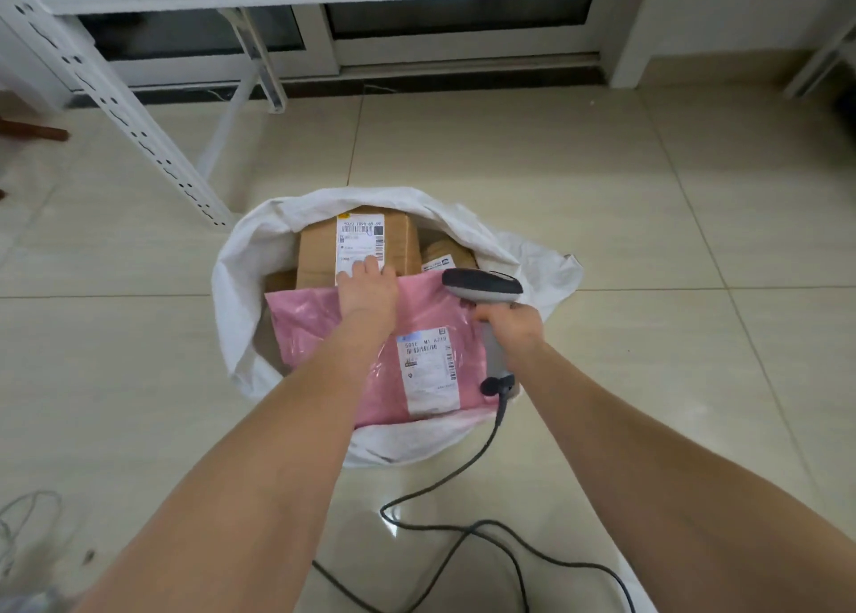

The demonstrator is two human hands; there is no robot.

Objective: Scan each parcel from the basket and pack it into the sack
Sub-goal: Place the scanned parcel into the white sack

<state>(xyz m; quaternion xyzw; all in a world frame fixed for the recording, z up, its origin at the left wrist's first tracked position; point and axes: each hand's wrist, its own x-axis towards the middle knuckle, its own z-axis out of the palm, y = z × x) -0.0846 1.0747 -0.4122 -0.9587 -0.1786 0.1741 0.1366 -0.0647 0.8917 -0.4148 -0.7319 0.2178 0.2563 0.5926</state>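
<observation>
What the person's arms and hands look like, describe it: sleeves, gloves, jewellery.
No sleeves are in view; both arms are uncovered as far as the frame shows. The left hand and the right hand wear no gloves, and no watch, bracelet or ring shows on either.

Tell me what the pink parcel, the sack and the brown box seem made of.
Pink parcel: thin glossy plastic film, judging by sheen and wrinkles. Sack: white, matte, crumpled; woven plastic or cloth, cannot tell. Brown box: matte cardboard, probably.

Two forearms show, bare from the near edge up to the wrists. The left hand (368, 290) and the right hand (512, 325) are bare as well.
</observation>
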